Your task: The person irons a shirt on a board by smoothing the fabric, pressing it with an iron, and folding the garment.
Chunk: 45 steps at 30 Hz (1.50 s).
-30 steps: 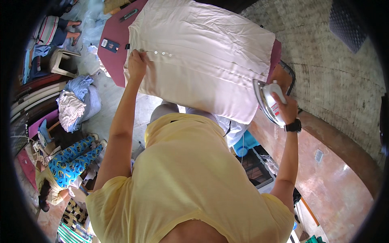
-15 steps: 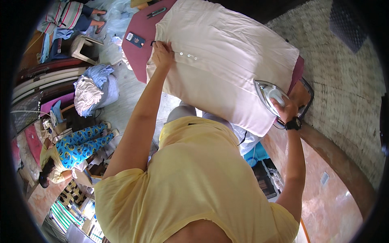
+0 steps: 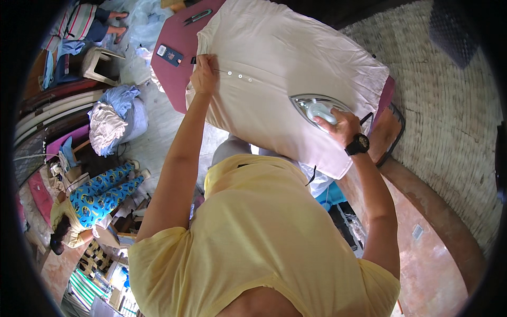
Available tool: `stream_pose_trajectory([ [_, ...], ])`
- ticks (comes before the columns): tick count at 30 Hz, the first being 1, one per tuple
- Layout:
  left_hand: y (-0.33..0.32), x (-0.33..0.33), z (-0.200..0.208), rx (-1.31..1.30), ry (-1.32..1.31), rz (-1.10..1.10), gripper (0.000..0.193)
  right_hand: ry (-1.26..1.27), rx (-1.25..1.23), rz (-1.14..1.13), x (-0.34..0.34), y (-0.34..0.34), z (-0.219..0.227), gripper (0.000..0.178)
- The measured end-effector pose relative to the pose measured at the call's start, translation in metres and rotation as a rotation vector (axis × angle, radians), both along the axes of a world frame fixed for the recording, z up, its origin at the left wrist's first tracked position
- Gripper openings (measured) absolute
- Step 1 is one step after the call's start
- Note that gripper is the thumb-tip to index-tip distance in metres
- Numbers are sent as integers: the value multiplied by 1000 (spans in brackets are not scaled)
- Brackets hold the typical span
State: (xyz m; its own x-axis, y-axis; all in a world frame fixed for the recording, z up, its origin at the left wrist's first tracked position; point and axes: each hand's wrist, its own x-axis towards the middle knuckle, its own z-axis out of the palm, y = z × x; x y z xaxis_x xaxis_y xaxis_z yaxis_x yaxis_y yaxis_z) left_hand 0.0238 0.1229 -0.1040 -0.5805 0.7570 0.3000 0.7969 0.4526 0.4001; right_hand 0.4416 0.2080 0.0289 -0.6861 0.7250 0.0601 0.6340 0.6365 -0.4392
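Note:
A cream buttoned shirt [image 3: 264,58] lies spread over a maroon ironing board [image 3: 168,79]. At its neck end my left hand [image 3: 204,76] is closed on the cloth edge, beside a small black label and a short row of white buttons. My right hand [image 3: 344,127], with a black watch at the wrist, is wrapped round the handle of a clothes iron [image 3: 311,108]. The iron's soleplate rests on the lower right part of the shirt, its tip toward the buttons. The cloth there looks smooth, with creases at the far right end.
On the board's left end lie a dark hang tag [image 3: 170,54] and thread snips [image 3: 198,17]. A cloth bundle [image 3: 119,119] and a plastic stool [image 3: 100,64] stand on the floor at left. Another person [image 3: 90,203] sits at lower left; a further person's legs [image 3: 108,26] show at top left.
My right hand has slid the iron leftward across the shirt from near its right edge. My left hand keeps its grip at the neck end. The whole view has shifted slightly.

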Motion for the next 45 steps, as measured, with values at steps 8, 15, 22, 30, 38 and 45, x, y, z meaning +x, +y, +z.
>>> stream_pose_trajectory([
  [8,5,9,8,10,-35,27,14,0,-24,-29,-97,-11,-1,54],
  [15,0,7,10,-14,-48,48,18,-252,-234,-84,-129,-7,6,67],
  [22,0,6,9,-44,-9,16,22,-339,-314,-364,51,-2,15,73],
  [30,-1,8,12,-30,3,-3,25,-306,-115,-267,42,-5,6,67],
  [38,2,9,9,-23,5,7,23,-90,-10,-172,31,-8,-1,54],
  [45,-1,5,4,-18,3,3,21,-84,-62,-122,-28,-12,8,56],
])
